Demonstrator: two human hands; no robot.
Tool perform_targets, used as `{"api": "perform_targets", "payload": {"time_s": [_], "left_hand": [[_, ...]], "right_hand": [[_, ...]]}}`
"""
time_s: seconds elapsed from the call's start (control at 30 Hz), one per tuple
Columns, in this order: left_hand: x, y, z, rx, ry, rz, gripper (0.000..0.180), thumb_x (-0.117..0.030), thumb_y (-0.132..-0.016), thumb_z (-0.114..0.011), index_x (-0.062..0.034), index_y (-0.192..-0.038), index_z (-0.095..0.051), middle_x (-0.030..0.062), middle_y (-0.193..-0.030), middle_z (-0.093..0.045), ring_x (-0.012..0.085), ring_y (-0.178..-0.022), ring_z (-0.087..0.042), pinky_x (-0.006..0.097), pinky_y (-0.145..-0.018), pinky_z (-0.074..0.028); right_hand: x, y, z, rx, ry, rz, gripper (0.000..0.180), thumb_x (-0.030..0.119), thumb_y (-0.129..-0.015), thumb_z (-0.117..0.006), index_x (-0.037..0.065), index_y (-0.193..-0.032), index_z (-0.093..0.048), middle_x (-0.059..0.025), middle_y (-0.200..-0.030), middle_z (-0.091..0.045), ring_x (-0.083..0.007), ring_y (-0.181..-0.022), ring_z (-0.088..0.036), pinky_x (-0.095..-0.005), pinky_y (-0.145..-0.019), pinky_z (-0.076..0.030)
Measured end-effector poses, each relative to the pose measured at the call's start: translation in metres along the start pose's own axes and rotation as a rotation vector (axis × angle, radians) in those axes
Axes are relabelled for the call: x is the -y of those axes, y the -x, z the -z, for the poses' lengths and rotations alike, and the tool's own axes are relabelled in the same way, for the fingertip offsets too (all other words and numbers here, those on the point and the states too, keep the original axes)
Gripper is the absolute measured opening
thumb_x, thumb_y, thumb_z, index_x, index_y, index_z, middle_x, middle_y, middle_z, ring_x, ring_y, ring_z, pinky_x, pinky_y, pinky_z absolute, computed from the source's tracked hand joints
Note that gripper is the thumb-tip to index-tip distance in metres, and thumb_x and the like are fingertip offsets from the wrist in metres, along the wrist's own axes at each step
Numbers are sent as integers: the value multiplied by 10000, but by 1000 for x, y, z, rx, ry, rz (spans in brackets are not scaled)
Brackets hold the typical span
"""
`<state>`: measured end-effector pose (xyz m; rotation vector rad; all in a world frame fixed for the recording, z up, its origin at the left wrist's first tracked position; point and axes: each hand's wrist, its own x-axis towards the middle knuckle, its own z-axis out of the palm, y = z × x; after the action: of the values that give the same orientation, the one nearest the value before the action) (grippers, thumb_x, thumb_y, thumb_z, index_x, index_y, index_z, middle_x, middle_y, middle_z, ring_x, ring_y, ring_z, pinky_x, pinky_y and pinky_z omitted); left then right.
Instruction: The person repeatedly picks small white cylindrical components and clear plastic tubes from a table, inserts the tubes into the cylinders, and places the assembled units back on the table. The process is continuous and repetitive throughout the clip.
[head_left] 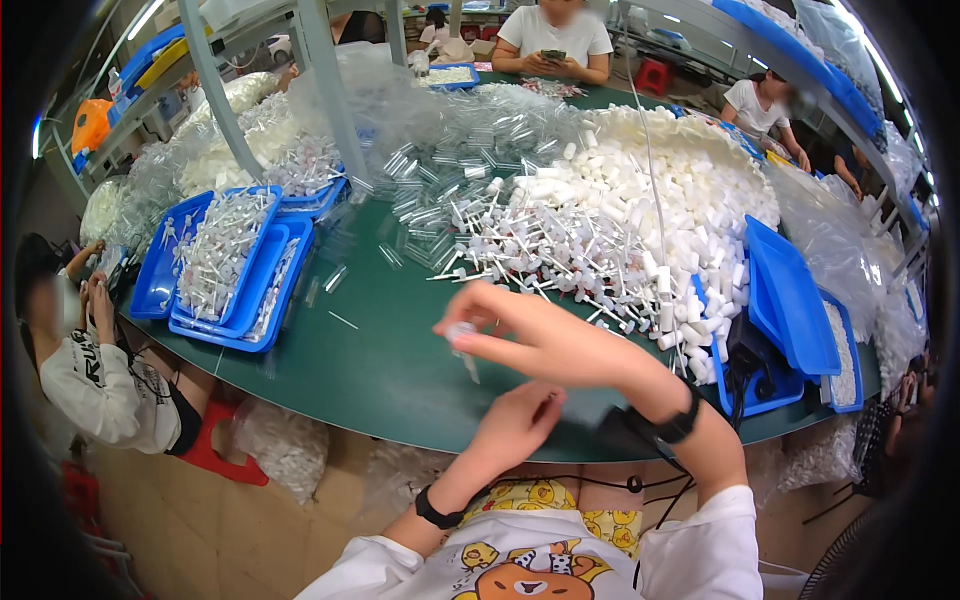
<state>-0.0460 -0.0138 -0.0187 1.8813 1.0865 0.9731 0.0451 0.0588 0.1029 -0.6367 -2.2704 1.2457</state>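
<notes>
Head view: right hand [545,335] pinches small sprayer part [460,332]; left hand [515,425] loosely curled, empty.

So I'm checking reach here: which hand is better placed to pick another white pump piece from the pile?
Probably the right hand: it is raised over the green table, nearest the white pump pile, though it pinches a small clear piece. The left hand sits back at the table edge.

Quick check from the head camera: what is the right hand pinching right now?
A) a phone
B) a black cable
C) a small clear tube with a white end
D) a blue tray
C: the right hand reaches across above the green table and pinches a small clear tube at its fingertips, while the left hand sits below it holding nothing that shows.
</notes>
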Motion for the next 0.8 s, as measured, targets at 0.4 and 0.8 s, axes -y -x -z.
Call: {"api": "perform_targets", "payload": {"time_s": [0.4, 0.8], "left_hand": [[-69, 0, 43, 788, -496, -238, 300, -274, -904, -504, -27, -1074, -521, 152, -870, -537, 324, -808, -564, 413, -709, -456], [-19, -140, 16, 510, 695, 478, 187, -211, -911, -504, -48, -931, -593, -12, -728, -536, 73, -639, -497, 207, -582, -413]], "right_hand": [[-41, 157, -4, -363, 69, -474, 256, 226, -904, -553, -9, -993, -507, -173, -918, -640, -287, -862, -636, -354, -739, -475], [-53, 154, 78, -629, 637, -483, 235, 224, -850, -596, 14, -935, -530, -194, -814, -627, -359, -787, -603, -403, -679, -463]]}}
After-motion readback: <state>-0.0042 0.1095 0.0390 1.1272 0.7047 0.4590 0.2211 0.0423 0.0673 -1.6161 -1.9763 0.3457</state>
